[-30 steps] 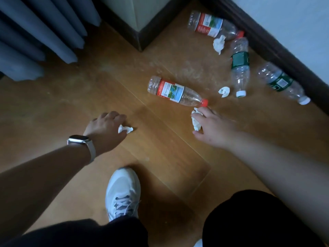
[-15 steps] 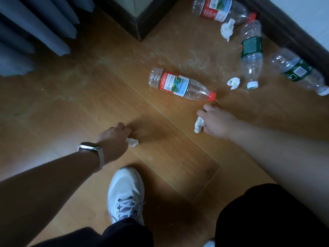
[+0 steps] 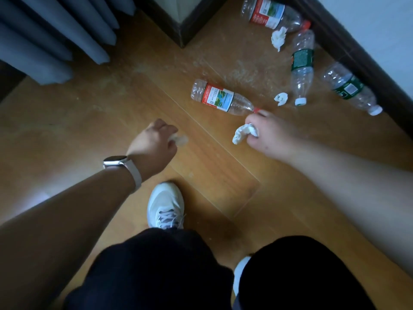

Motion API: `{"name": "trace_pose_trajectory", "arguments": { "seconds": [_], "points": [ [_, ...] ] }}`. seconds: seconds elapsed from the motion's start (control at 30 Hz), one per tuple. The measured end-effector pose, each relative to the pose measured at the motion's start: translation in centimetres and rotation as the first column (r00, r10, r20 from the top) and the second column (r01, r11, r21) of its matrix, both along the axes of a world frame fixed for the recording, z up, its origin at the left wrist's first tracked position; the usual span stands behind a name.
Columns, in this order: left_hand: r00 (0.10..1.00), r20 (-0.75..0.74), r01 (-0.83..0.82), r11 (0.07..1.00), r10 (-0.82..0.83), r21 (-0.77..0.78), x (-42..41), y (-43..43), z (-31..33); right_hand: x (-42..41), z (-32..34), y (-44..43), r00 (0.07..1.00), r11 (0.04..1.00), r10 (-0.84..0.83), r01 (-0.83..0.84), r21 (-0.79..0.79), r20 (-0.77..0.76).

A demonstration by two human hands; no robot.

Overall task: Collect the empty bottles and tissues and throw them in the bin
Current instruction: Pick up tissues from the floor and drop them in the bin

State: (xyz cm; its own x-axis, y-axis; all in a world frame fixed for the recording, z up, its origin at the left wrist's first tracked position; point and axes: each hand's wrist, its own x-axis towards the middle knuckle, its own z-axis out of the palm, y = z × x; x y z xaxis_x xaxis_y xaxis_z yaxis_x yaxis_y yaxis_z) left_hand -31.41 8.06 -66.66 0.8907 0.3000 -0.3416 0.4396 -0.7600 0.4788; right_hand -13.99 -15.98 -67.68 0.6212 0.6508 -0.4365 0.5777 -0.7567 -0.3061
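Observation:
My left hand (image 3: 154,142) pinches a small crumpled tissue (image 3: 180,139), blurred, just above the wooden floor. A larger white tissue (image 3: 242,133) hangs from the curled fingers of my right hand (image 3: 270,135). That hand's fingertips touch the red cap of a red-labelled empty bottle (image 3: 220,100) lying on the floor. Further back lie another red-labelled bottle (image 3: 268,13), two green-labelled bottles (image 3: 302,66) (image 3: 350,90), and two loose tissues (image 3: 279,38) (image 3: 281,98).
Grey curtain folds (image 3: 55,36) hang at the upper left. A dark skirting board (image 3: 362,63) runs along the wall on the right, and a wall corner (image 3: 182,23) juts in at the top. My white shoe (image 3: 165,204) stands on the floor below the hands.
Both hands have lifted their tissues off the floor. My right hand has moved up to the red bottle's cap. The view has shifted slightly.

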Motion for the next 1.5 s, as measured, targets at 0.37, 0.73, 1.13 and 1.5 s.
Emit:
{"name": "trace_pose_trajectory", "arguments": {
  "seconds": [0.37, 0.73, 1.13, 1.5],
  "points": [
    [0.979, 0.175, -0.098, 0.994, 0.105, -0.046, 0.3, 0.3, 30.6, -3.3, 31.1, 2.3, 0.999, 0.992, -0.038, 0.041, 0.120, -0.028],
    [0.944, 0.299, -0.085, 0.979, 0.138, -0.183, 5.8, 2.7, 60.8, -2.4, 63.6, 4.7, 0.990, 0.984, -0.048, 0.024, 0.175, 0.132],
    [0.812, 0.539, 0.352, 0.925, -0.226, -0.143, 13.5, -4.5, 73.5, -5.2, 78.0, -5.1, 0.843, 0.896, -0.426, 0.345, 0.280, 0.328],
    [0.729, 0.561, 0.551, 0.823, -0.392, -0.140, 12.9, -21.6, 77.8, -11.8, 81.4, -21.8, 0.601, 0.709, -0.703, 0.546, 0.446, 0.381]
  ]
}}
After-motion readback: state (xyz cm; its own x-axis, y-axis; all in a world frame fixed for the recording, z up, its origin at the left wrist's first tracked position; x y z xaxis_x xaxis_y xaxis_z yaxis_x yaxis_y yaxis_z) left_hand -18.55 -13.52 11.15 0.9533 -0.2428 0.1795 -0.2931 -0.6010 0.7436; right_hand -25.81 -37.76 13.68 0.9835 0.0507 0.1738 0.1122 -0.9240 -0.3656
